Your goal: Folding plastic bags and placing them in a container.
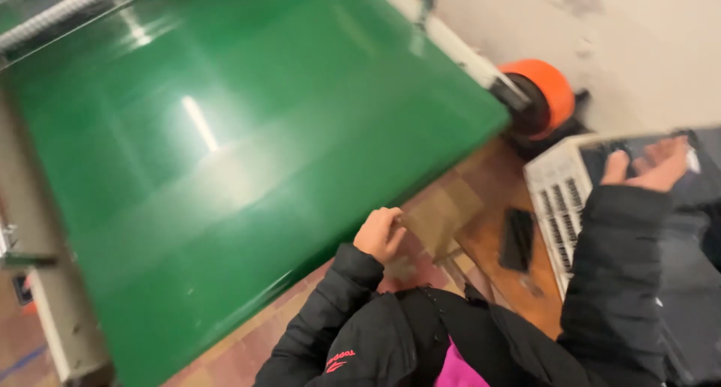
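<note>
I see my left hand [380, 234] curled shut just off the near edge of the green conveyor belt [225, 146], whether on anything I cannot tell. My right hand [652, 165], open, reaches into a white slotted crate [559, 199] right of the belt; a dark phone [517, 239] lies on a wooden board [518, 282] between, an orange roller [547, 94] at the belt's far corner.

Your green belt [225, 154] looks like smooth, glossy plastic or rubber, mirroring the lamp in bright streaks. Its side rails [45, 282] seem painted metal, matt and scuffed. The orange roller cap [552, 86] by its far corner reads as shiny plastic. Your jacket sleeves [616, 282] are matt black quilted cloth. The white crate [556, 199] looks like hard slotted plastic, and the floor [451, 207] like dull, worn tiles.
</note>
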